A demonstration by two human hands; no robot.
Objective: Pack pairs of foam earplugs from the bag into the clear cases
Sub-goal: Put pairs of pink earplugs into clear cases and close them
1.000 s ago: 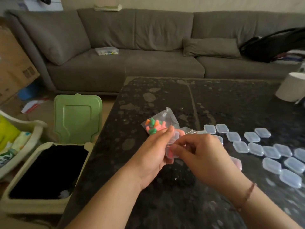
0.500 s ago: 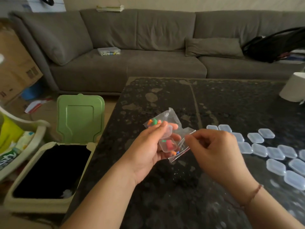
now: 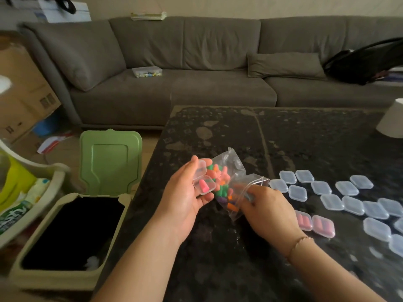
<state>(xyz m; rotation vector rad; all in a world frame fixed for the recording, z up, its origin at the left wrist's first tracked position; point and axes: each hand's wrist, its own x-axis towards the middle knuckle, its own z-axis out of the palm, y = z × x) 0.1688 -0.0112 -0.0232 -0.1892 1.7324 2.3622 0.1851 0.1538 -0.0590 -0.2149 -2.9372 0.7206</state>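
- The room is dim, with soft, flat daylight and a warm brownish cast; no lamp or window shows.
- The dark speckled stone table [image 3: 305,136] carries a pale sheen along its far edge and dull smears of reflection.
- Shadows are weak and diffuse; the inside of the beige bin with the green lid [image 3: 72,232] is fully black.
- Wide-angle bending curves the long grey sofa [image 3: 196,62].
- The left edge is smeared and soft.

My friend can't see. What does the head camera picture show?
The left hand holds an open clear case with one pink earplug inside, while the right hand reaches into the bag of colourful earplugs. Many shut cases lie on the dark table.
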